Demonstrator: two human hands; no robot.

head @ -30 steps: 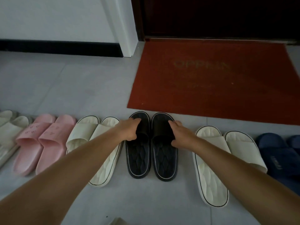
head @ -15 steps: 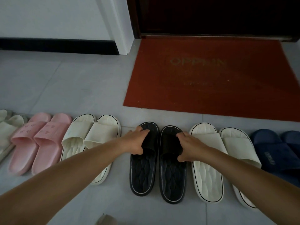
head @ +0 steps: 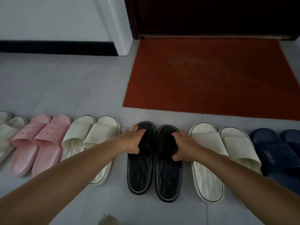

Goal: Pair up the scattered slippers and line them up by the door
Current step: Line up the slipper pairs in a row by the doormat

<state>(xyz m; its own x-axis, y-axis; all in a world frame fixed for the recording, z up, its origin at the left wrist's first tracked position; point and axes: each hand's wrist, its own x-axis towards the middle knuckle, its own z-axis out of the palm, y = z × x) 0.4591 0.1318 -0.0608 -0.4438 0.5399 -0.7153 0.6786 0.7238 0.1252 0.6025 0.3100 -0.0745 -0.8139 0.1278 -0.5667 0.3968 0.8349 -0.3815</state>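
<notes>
Bare forearms (head: 81,172), bare hands (head: 132,140)

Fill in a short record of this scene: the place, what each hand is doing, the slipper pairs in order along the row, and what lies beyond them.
place: tiled floor in front of a dark door
left hand: grips the strap of the left black slipper
right hand: grips the strap of the right black slipper
row, left to right: pale pair, pink pair, cream pair, black pair, second cream pair, navy pair
beyond the row: red doormat at the door
</notes>
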